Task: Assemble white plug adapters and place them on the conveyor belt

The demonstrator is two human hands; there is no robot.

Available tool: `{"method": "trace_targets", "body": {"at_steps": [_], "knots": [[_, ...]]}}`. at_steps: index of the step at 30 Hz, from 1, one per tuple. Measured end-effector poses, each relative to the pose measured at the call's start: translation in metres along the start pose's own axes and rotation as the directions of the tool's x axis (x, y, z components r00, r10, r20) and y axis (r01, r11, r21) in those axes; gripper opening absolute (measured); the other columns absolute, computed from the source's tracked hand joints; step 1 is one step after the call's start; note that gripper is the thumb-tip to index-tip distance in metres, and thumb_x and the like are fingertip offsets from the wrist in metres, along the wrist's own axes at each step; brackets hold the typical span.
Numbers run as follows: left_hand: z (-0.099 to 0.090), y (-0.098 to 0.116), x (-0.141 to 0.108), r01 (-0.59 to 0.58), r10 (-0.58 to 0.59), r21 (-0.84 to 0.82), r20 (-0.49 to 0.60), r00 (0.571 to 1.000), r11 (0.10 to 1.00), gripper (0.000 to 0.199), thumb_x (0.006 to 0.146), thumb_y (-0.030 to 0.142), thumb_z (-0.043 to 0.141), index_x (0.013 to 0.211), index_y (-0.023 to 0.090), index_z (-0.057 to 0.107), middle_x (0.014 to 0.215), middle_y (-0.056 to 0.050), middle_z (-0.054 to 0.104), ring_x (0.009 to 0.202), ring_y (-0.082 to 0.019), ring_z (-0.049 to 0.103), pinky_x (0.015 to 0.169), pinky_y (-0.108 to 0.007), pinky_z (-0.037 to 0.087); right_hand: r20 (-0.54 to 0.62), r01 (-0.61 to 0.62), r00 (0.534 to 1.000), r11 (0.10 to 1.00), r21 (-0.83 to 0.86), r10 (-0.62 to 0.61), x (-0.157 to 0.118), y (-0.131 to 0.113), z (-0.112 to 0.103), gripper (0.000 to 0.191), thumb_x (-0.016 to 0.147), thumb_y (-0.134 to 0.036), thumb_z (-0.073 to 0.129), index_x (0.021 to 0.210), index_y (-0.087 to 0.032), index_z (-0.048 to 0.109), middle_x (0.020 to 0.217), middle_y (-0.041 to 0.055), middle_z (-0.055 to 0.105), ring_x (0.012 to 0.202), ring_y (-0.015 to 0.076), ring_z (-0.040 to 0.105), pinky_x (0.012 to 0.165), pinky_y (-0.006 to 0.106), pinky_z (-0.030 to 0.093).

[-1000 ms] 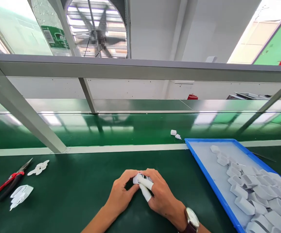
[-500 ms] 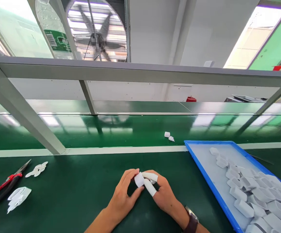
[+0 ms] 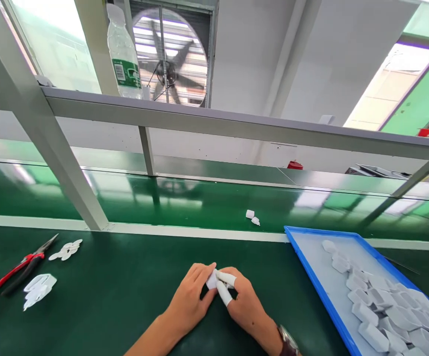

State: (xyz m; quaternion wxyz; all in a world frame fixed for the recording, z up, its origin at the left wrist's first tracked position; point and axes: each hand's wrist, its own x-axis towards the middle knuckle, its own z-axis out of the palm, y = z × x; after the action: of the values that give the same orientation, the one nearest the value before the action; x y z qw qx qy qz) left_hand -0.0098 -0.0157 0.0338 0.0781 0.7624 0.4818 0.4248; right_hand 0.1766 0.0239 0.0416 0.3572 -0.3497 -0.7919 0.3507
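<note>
Head view shows the left hand (image 3: 190, 301) and the right hand (image 3: 244, 306) meeting low over the green counter (image 3: 125, 296), both pinching one small white plastic piece (image 3: 211, 281) between their fingertips, just above the counter and near the person's body. White finger cots (image 3: 225, 291) cover two fingers of the right hand, and a watch (image 3: 287, 342) sits on that wrist. To the right, a blue tray (image 3: 313, 277) holds a heap of white plastic shells (image 3: 385, 306). Far to the left lie red-handled pliers (image 3: 18, 267) beside white plastic scraps (image 3: 38, 289). Beyond the counter's pale edge, two small white bits (image 3: 252, 217) rest on the green conveyor belt (image 3: 199, 198). A water bottle (image 3: 123, 54) stands on the overhead rail (image 3: 236, 128).
</note>
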Motion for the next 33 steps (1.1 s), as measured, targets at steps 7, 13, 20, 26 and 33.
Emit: {"method": "trace_targets", "body": {"at_steps": [7, 13, 20, 26, 33], "knots": [[-0.006, -0.014, 0.009, 0.141, -0.146, 0.049, 0.121, 0.982, 0.989, 0.038, 0.087, 0.014, 0.063, 0.123, 0.026, 0.064, 0.114, -0.006, 0.072, 0.106, -0.025, 0.065, 0.096, -0.043, 0.057, -0.191, 0.281, 0.914, 0.898, -0.34, -0.358, 0.005, 0.013, -0.012, 0.019, 0.097, -0.014, 0.053, 0.114, -0.021, 0.06, 0.102, 0.0075, 0.07, 0.089, 0.021, 0.064, 0.079, 0.034, 0.053], [-0.016, -0.072, 0.08, 0.426, -0.434, 0.12, 0.049, 0.9, 0.897, 0.033, 0.08, 0.023, 0.063, 0.113, 0.022, 0.067, 0.116, -0.007, 0.071, 0.105, -0.024, 0.069, 0.099, -0.039, 0.054, -0.199, 0.253, 0.899, 0.833, -0.492, -0.39, 0.011, 0.026, -0.012, 0.013, 0.092, -0.008, 0.05, 0.09, -0.021, 0.053, 0.09, 0.0054, 0.064, 0.077, 0.0193, 0.057, 0.068, 0.032, 0.044], [-0.027, -0.144, 0.136, 0.595, -0.584, 0.176, -0.114, 0.804, 0.784, 0.032, 0.074, 0.031, 0.064, 0.102, 0.017, 0.067, 0.102, -0.013, 0.077, 0.1, -0.033, 0.073, 0.092, -0.043, 0.055, -0.071, 0.189, 0.957, 0.787, -0.587, -0.283, 0.009, 0.039, -0.001, 0.012, 0.085, -0.01, 0.056, 0.082, -0.021, 0.052, 0.086, 0.0034, 0.063, 0.075, 0.0189, 0.055, 0.071, 0.033, 0.04], [-0.041, -0.146, 0.119, 0.617, -0.595, 0.16, -0.165, 0.787, 0.771, 0.066, 0.067, 0.04, 0.07, 0.126, 0.012, 0.058, 0.122, -0.019, 0.071, 0.109, -0.036, 0.07, 0.097, -0.049, 0.055, 0.03, 0.186, 0.977, 0.761, -0.621, -0.213, 0.008, 0.046, 0.001, 0.01, 0.086, -0.013, 0.058, 0.08, -0.02, 0.055, 0.088, 0.0035, 0.063, 0.078, 0.0191, 0.054, 0.076, 0.033, 0.04], [-0.039, -0.064, 0.058, 0.416, -0.41, 0.124, -0.069, 0.909, 0.901, 0.04, 0.085, 0.042, 0.064, 0.12, 0.024, 0.067, 0.125, -0.009, 0.07, 0.108, -0.028, 0.07, 0.096, -0.046, 0.058, 0.025, 0.248, 0.954, 0.74, -0.626, -0.298, 0.01, 0.046, 0.001, 0.019, 0.086, -0.007, 0.053, 0.073, -0.021, 0.055, 0.08, 0.0038, 0.064, 0.071, 0.0192, 0.053, 0.069, 0.034, 0.036]]}}
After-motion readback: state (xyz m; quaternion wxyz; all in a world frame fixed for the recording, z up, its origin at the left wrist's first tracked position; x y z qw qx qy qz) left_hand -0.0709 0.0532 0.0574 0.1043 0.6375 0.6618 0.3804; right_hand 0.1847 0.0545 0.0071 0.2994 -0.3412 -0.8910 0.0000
